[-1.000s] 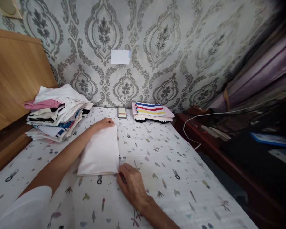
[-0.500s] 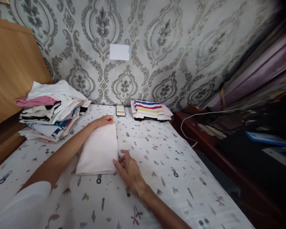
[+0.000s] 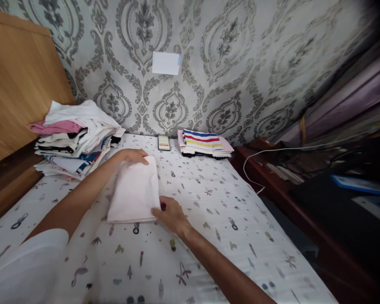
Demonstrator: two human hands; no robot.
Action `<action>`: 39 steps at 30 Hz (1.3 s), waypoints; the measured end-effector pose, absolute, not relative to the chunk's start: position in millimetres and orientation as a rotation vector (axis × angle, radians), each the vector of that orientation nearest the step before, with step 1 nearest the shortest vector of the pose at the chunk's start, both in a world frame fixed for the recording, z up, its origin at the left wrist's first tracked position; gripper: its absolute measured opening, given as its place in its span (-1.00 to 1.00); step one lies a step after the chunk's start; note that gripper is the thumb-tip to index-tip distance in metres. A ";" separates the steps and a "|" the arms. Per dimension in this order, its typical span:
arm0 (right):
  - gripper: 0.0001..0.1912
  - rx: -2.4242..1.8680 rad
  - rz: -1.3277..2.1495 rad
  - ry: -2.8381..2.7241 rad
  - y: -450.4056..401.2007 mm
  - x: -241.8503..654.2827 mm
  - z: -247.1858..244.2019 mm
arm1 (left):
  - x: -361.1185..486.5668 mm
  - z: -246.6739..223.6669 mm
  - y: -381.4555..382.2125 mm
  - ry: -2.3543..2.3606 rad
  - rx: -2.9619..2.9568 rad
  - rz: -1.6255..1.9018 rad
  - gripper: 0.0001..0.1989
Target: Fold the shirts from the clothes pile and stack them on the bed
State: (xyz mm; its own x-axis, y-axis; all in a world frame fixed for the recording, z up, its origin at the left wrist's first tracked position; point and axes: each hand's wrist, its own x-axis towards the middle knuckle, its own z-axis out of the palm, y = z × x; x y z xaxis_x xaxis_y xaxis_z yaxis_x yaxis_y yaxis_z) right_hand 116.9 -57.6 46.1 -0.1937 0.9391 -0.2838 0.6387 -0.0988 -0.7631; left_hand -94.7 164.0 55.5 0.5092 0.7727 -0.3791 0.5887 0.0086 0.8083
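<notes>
A pale pink folded cloth [image 3: 134, 190] lies on the patterned bedsheet [image 3: 205, 261], its folded edge along the right. At its far end, my left hand [image 3: 134, 156] is closed, with the thumb on top of the far right corner and the other fingers mostly hidden. The near right corner is pinched by my right hand [image 3: 171, 214], thumb on the cloth and fingers curled in at its side. What kind of garment or towel the cloth is, I cannot tell.
A tall pile of clothes [image 3: 79, 139] stands at the far left by a wooden headboard [image 3: 25, 84]. Near the wall are a small card-like box [image 3: 164, 142] and a folded stack with a striped cloth [image 3: 202, 140]. A white cable [image 3: 281, 150] crosses the dark red furniture at right.
My right hand has gone from spread fingers beside the cloth to a pinch on its near right corner. My left thumb now lies over the far corner. The view has shifted slightly.
</notes>
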 end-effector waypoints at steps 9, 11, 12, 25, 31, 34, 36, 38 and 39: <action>-0.70 -1.241 1.462 -0.735 -43.6 187.6 52.4 | -96.3 70.4 117.0 1.036 1.286 0.632 -0.45; -0.75 -1.305 1.395 -0.609 -28.8 208.3 54.7 | -84.3 61.9 105.2 1.109 1.185 0.679 -0.45; -0.79 -1.339 1.381 -0.558 -22.1 215.8 54.6 | -78.4 55.9 100.5 1.162 1.140 0.683 -0.46; -0.66 -1.286 1.627 -0.942 -58.6 225.4 29.3 | -78.3 57.5 66.9 1.033 1.170 0.547 -0.49; -0.54 -1.242 1.369 -0.905 -38.5 251.8 49.3 | -34.4 73.7 71.2 0.871 1.204 0.709 -0.35; -0.61 -1.273 1.235 -0.916 1.0 282.7 61.7 | -1.0 78.3 98.8 0.834 1.249 0.822 -0.21; -0.66 -1.320 1.096 -0.940 38.2 306.3 73.2 | 24.0 81.8 127.8 0.808 1.282 0.912 -0.17; -0.72 -1.401 0.914 -0.968 80.6 329.8 87.6 | 49.6 86.2 162.7 0.792 1.333 1.011 -0.18; -0.75 -1.412 0.853 -0.972 102.8 340.8 95.1 | 62.1 88.3 181.3 0.795 1.368 1.066 -0.21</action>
State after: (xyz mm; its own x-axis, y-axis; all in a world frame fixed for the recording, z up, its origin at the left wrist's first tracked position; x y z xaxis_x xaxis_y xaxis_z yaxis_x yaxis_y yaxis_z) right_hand 340.8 102.8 95.1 0.3899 0.9201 0.0386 0.0813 0.0073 -0.9967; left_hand 62.1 181.3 88.3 0.3534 0.9250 0.1397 -0.1293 -0.0996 0.9866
